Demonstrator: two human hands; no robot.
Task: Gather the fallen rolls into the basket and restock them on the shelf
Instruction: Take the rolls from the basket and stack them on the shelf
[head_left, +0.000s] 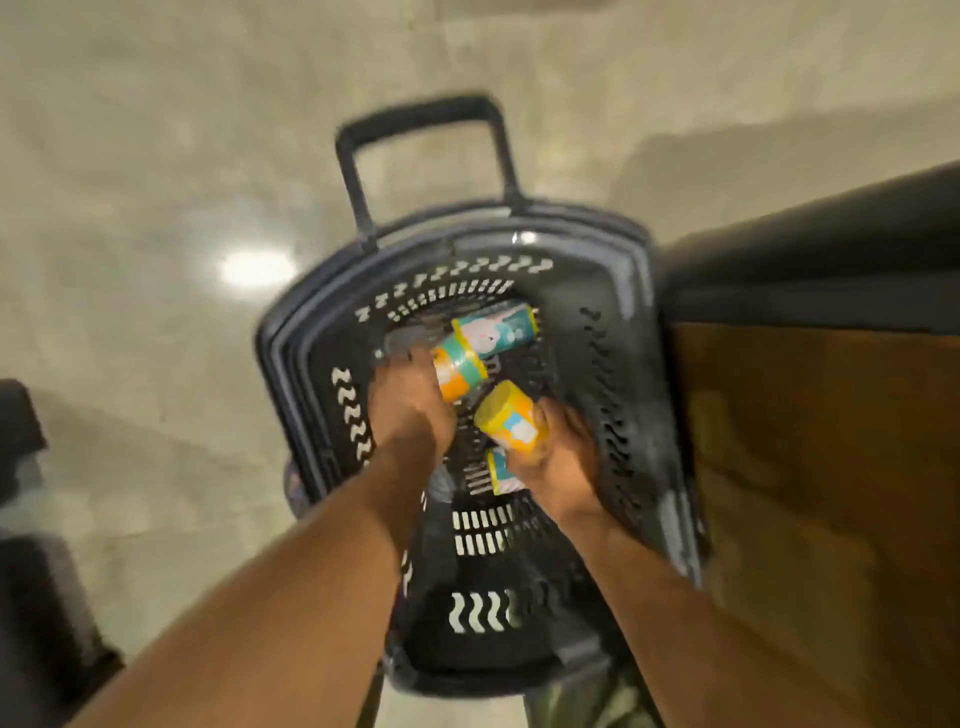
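Note:
A dark plastic basket (618, 291) with a pull handle (421, 117) stands on the floor below me. Both my hands reach inside it. My left hand (410, 400) grips an orange and green roll (460, 366). My right hand (558, 457) holds a yellow roll (511, 418); a second roll (501, 470) shows just under that hand, and I cannot tell whether the hand holds it too. Another roll in a teal and pink wrapper (496, 327) lies at the basket's far end. The picture is blurred by motion.
A brown shelf side with a dark top (810, 415) stands right against the basket on the right. Glossy beige floor (156, 208) spreads to the left and beyond. A dark object (31, 571) sits at the left edge.

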